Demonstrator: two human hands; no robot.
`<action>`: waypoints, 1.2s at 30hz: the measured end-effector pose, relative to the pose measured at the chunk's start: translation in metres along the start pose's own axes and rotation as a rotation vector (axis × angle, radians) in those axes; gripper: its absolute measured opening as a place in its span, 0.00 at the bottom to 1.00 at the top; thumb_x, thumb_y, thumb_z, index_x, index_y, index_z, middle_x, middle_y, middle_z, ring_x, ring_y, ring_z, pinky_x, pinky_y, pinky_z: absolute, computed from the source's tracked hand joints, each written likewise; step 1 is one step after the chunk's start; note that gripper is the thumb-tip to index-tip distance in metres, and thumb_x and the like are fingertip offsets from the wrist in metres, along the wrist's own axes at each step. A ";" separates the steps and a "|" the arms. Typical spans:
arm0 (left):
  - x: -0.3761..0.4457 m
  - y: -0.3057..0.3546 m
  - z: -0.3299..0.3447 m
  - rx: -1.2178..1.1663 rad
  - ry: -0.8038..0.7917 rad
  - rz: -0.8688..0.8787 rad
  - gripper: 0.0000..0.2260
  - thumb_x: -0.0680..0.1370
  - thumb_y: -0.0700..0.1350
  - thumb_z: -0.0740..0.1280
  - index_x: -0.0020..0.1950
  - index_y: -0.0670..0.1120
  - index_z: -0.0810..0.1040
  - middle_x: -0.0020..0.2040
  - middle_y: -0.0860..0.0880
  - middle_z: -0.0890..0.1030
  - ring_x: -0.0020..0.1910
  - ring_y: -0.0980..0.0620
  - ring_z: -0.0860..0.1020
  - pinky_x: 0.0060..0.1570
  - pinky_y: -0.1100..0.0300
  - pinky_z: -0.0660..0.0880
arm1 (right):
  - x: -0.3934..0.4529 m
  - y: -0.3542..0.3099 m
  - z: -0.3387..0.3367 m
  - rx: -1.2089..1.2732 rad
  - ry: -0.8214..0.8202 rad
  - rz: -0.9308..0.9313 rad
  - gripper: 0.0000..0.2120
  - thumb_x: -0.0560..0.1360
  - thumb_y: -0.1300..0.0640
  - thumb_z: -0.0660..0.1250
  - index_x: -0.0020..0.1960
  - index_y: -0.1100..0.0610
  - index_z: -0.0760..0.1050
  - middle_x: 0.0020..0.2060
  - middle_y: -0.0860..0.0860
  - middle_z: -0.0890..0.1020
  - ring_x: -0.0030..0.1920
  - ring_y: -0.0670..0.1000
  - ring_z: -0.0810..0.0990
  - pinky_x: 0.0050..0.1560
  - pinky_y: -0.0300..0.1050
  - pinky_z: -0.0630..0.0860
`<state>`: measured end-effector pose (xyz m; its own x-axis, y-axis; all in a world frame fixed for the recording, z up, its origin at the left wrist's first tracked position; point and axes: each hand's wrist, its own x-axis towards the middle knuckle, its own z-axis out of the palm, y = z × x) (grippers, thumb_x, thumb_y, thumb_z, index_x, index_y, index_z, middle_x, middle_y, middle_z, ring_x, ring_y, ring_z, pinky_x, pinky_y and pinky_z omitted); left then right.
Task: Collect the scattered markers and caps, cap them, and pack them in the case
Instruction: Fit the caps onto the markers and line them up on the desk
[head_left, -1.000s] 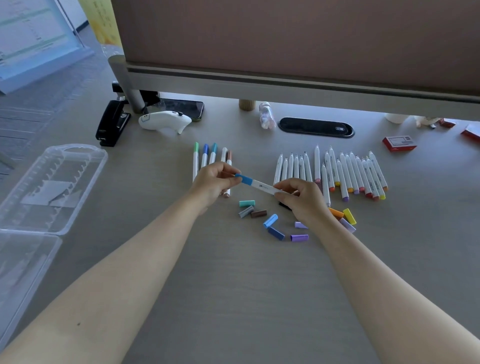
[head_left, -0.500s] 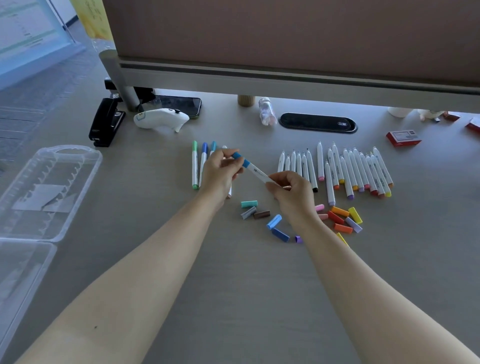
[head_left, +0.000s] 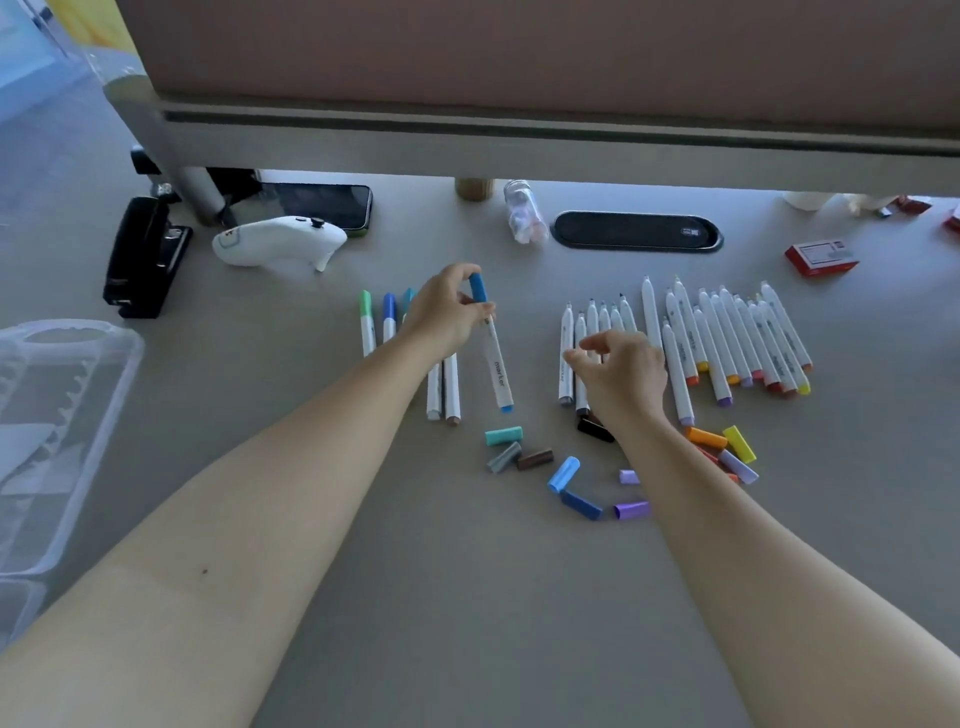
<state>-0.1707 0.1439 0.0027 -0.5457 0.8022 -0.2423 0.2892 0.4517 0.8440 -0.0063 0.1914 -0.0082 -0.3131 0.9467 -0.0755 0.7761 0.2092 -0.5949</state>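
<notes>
blue cap on, the marker (head_left: 491, 347) is pinched near its top by the left hand (head_left: 445, 313), tip end hanging down just over the worktop (head_left: 467, 597). the right hand (head_left: 621, 371) holds nothing, fingers loosely bent over the uncapped markers (head_left: 727, 343). loose caps (head_left: 563, 473) lie just below it. its wrist could bump those caps and roll them away. the case (head_left: 62, 415) lies open far to the left of both hands, so a marker might drop on the way.

Your left hand (head_left: 451, 310) holds a smooth white plastic marker with a glossy blue cap (head_left: 491, 347) over the matt grey desk (head_left: 467, 597). Beside you lies a clear ribbed plastic case (head_left: 57, 415); behind it, a glossy black stapler (head_left: 145, 257).
</notes>
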 end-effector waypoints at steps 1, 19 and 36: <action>0.004 -0.002 0.000 0.057 -0.017 0.014 0.20 0.77 0.42 0.64 0.68 0.47 0.65 0.56 0.43 0.79 0.54 0.49 0.76 0.53 0.59 0.71 | 0.002 -0.001 0.003 -0.077 0.005 -0.003 0.15 0.75 0.50 0.64 0.56 0.59 0.77 0.55 0.55 0.78 0.57 0.54 0.73 0.58 0.48 0.68; 0.007 -0.024 -0.015 0.462 0.021 0.216 0.18 0.75 0.46 0.66 0.64 0.44 0.72 0.60 0.44 0.74 0.62 0.46 0.68 0.61 0.55 0.64 | 0.009 -0.023 0.009 0.171 -0.137 0.059 0.09 0.72 0.54 0.69 0.48 0.57 0.81 0.39 0.48 0.78 0.44 0.49 0.76 0.50 0.44 0.72; -0.117 -0.043 0.031 0.568 -0.050 0.246 0.13 0.73 0.50 0.69 0.53 0.43 0.77 0.52 0.47 0.78 0.51 0.50 0.73 0.52 0.62 0.66 | -0.045 -0.003 -0.029 0.513 -0.308 0.111 0.06 0.72 0.64 0.68 0.48 0.59 0.72 0.43 0.53 0.78 0.45 0.50 0.77 0.51 0.43 0.76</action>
<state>-0.0951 0.0429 -0.0205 -0.3764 0.9202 -0.1070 0.7827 0.3777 0.4947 0.0212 0.1548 0.0204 -0.4490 0.8256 -0.3418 0.4746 -0.1037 -0.8741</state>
